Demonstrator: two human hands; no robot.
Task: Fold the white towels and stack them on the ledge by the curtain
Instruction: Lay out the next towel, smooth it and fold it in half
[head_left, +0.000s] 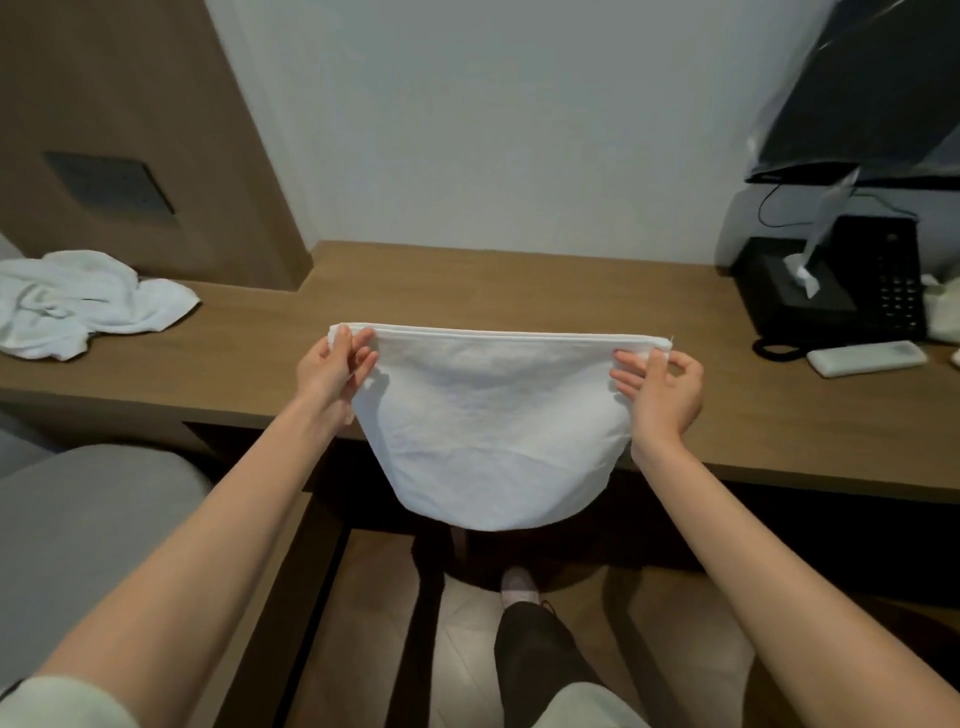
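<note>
— While you hold the half-folded white towel (488, 421) up over the front edge of the worktop (519, 280), your left hand (335, 371) and right hand (660, 392) each pinch a top corner. Which step is this?

— The next fold, by my reading. The top hems look doubled and run flush from hand to hand, and the cloth hangs below them in a rounded belly. Bring your hands together evenly so corner meets corner, or lay it flat on the wood and smooth it first.

— How will the cloth behave?

— It looks soft, matte and faintly creased, and it sags between your two grips. Draw the upper edge taut before you fold. The brown wood-grain worktop looks smooth, so the towel should slide on it easily.

— What is left?

— A crumpled towel (78, 301), also white, lies heaped at the left end of the worktop, well apart from yours. At the right end sit a black telephone (831, 291) and a pale remote (865, 358). No ledge or curtain shows from the head camera, so you cannot tell from here where the stack goes
</note>
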